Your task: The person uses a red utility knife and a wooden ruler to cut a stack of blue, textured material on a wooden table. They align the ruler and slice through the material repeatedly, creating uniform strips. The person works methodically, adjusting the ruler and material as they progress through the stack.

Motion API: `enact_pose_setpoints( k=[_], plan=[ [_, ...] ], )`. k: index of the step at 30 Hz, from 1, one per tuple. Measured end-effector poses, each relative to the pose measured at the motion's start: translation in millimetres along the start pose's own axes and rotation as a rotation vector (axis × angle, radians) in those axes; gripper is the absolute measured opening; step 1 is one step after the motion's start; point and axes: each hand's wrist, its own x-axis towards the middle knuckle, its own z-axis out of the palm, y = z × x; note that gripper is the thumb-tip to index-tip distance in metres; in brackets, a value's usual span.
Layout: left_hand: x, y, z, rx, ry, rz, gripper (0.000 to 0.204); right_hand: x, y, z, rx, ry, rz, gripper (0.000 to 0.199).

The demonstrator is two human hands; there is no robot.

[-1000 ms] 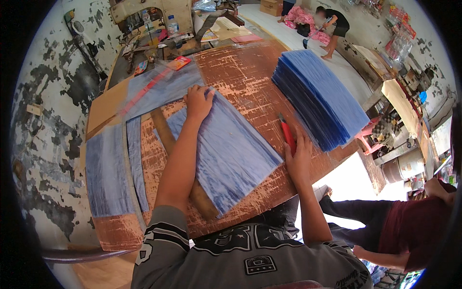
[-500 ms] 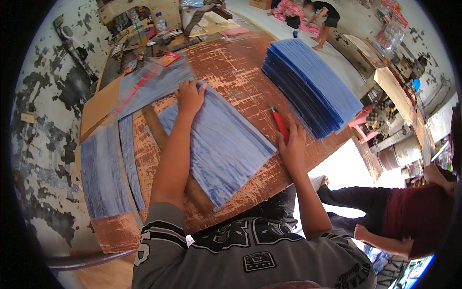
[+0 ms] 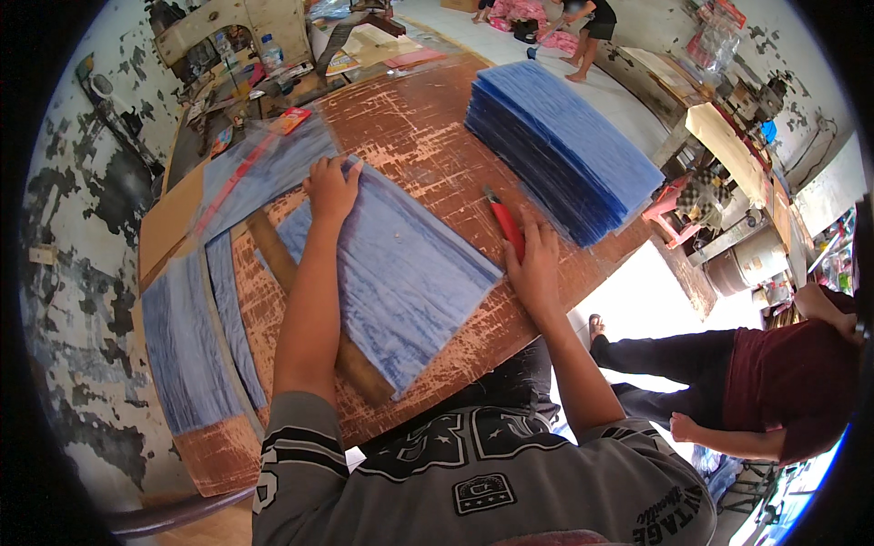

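A blue streaked rectangular sheet (image 3: 410,264), perhaps fabric or film, lies slanted on the worn brown table in front of me. My left hand (image 3: 332,189) grips its far left corner, with fingers bent over the edge. A red utility knife (image 3: 507,229) is in my right hand (image 3: 534,264), which rests beside the sheet's right corner; the knife's tip points away from me. A brown strip (image 3: 278,255) runs partly under the sheet and my left forearm. Beyond my right hand stands a thick stack of similar blue sheets (image 3: 564,136).
Blue strips (image 3: 187,346) and a clear plastic piece with a red band (image 3: 259,164) lie on the left of the scratched tabletop (image 3: 410,118). A bottle (image 3: 271,53) and clutter sit at the back. A person in maroon (image 3: 792,382) is close on the right; another person (image 3: 592,36) bends far off.
The whole view has shifted a little, so the table and stack appear further left. Both hands keep their places at the sheet and still hold the same things.
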Motion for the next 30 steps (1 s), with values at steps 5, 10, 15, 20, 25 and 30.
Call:
enact_pose_setpoints(
  k=[5, 10, 15, 20, 25, 30],
  plan=[
    [3.0, 2.2, 8.4, 0.001, 0.044, 0.043, 0.048, 2.2, -1.5, -5.6, -0.009, 0.004, 0.018, 0.069],
    [5.0, -14.6, 12.5, -0.035, 0.044, 0.129, 0.046, -9.5, -6.3, -93.6, -0.043, 0.068, -0.041, 0.059],
    [5.6, -9.1, -1.6, 0.07, -0.009, 0.023, 0.049, -75.0, 79.7, -324.9, -1.01, 0.679, 0.202, 0.076],
    [11.3, -19.6, 11.4, 0.003, -0.015, 0.061, 0.054, -50.7, 35.7, -342.4, -1.524, 0.666, 0.299, 0.087],
    [10.1, -12.1, 13.2, 0.03, 0.014, 0.077, 0.053, -55.1, 61.0, -223.2, -0.666, 0.651, -0.293, 0.045],
    [6.5, -5.3, 4.6, -0.011, 0.031, 0.075, 0.05, -46.0, 7.7, -131.1, -0.077, 0.294, -0.346, 0.042]
  ],
)
